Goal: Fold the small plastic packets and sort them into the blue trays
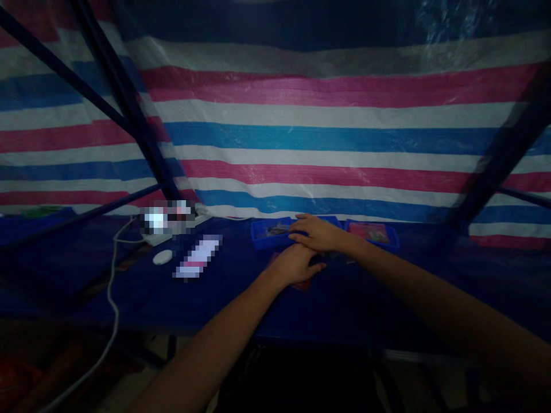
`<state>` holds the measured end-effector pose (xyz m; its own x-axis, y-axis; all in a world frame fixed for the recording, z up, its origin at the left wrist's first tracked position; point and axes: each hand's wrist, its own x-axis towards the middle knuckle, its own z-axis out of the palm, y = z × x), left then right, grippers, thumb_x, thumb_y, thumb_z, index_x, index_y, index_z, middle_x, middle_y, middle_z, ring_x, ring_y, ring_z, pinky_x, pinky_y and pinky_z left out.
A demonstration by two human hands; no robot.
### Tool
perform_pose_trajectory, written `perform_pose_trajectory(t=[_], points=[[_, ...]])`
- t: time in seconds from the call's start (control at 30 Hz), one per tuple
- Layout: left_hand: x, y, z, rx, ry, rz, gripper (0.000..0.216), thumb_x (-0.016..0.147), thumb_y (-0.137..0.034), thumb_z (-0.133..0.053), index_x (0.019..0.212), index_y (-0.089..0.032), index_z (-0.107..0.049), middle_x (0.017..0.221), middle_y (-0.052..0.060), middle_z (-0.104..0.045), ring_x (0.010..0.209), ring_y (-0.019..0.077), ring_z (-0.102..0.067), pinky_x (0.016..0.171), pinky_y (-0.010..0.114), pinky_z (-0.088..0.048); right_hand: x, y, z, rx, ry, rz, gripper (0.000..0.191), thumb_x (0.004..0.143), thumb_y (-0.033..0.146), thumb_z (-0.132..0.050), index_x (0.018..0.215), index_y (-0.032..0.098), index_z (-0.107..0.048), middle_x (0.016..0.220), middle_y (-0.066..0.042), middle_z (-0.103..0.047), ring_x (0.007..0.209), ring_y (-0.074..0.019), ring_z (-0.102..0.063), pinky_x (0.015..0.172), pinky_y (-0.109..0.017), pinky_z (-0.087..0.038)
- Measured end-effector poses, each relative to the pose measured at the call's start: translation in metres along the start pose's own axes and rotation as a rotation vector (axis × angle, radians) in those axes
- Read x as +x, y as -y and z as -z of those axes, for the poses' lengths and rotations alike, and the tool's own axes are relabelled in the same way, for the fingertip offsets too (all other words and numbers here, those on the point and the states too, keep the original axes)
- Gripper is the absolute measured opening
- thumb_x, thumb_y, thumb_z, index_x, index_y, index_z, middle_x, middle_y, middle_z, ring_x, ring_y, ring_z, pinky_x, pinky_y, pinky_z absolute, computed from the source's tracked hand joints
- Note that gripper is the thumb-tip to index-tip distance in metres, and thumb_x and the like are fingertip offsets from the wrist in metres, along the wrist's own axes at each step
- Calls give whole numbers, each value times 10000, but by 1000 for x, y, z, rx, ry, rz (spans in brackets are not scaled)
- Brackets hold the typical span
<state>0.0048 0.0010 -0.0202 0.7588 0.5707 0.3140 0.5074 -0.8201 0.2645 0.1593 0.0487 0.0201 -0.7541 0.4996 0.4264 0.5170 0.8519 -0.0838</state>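
Both my arms reach forward over a dark blue table [224,292] in dim light. My left hand [297,265] lies knuckles up on a small reddish thing [301,285] on the table; its fingers curl down and what they hold is hidden. My right hand [316,232] crosses just above it, fingers stretched out flat toward the left, its fingertips at the edge of a blue tray [264,236] holding small parts.
A second blue tray [374,232] with reddish contents stands to the right. A white cable [112,287] runs off the left edge past a small white oval object [162,257] and two blurred-out items. A striped tarpaulin [327,132] and dark poles [124,103] close the back.
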Motion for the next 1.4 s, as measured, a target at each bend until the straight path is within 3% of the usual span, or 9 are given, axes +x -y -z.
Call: perform_pose_trajectory(t=[0.17, 0.4, 0.53, 0.63, 0.77, 0.93, 1.17, 1.4], points=[[1, -6, 0, 44, -48, -26, 506, 898, -343, -660, 1361, -158, -573, 1352, 147, -627, 1230, 305, -602, 1063, 428, -465, -12, 7, 7, 62, -135, -30, 324, 1003, 340, -512, 1284, 252, -646, 1190, -62, -715, 1263, -256, -565, 1130, -476, -386], [4, -1, -4, 64, 21, -22, 267, 925, -277, -593, 1156, -216, -711, 1089, 95, -744, 984, 267, -709, 898, 381, -541, -64, 36, 27, -5, -196, -71, 298, 985, 314, -528, 1241, 225, -652, 1191, -88, -696, 1227, -277, -558, 1082, -486, -420], [7, 0, -3, 73, -21, -38, 243, 870, -169, -605, 1077, -217, -723, 1049, 79, -747, 973, 250, -708, 876, 346, -538, -91, 28, 21, -44, -215, -212, 264, 979, 288, -510, 1162, 212, -684, 1044, -108, -723, 1033, -277, -635, 920, -455, -513], [6, -1, 1, 23, -96, 0, 245, 853, -127, -593, 1049, -212, -713, 1026, 67, -747, 956, 237, -706, 877, 341, -536, -102, 18, 13, 11, -218, -267, 253, 971, 280, -520, 1155, 226, -686, 1070, -98, -724, 1011, -258, -659, 915, -431, -517], [5, -3, 8, -147, -283, 78, 236, 877, -114, -566, 1073, -196, -666, 1046, 58, -734, 977, 208, -698, 906, 335, -535, -102, 15, 5, 153, -225, -339, 282, 937, 318, -596, 1197, 241, -672, 1091, -74, -726, 957, -229, -675, 861, -383, -527], [7, -4, 10, -358, -424, 141, 177, 906, -142, -569, 1064, -188, -633, 985, 47, -728, 919, 182, -706, 869, 335, -557, -96, 15, -2, 349, -311, -514, 273, 864, 397, -683, 1085, 238, -712, 974, -42, -755, 653, -165, -636, 622, -312, -514], [11, -1, 3, -586, -439, 121, 212, 899, -215, -645, 1107, -178, -633, 1006, 75, -730, 902, 176, -710, 880, 366, -580, -96, 8, -8, 725, -407, -583, 340, 815, 462, -727, 1056, 223, -704, 971, -55, -755, 746, -185, -684, 674, -314, -551], [12, 0, 2, -609, -447, 125, 191, 897, -216, -645, 1081, -165, -643, 978, 73, -727, 870, 163, -704, 866, 357, -583, -93, 17, -3, 739, -411, -600, 374, 825, 508, -700, 1010, 184, -702, 944, -55, -735, 694, -159, -643, 643, -295, -523]])
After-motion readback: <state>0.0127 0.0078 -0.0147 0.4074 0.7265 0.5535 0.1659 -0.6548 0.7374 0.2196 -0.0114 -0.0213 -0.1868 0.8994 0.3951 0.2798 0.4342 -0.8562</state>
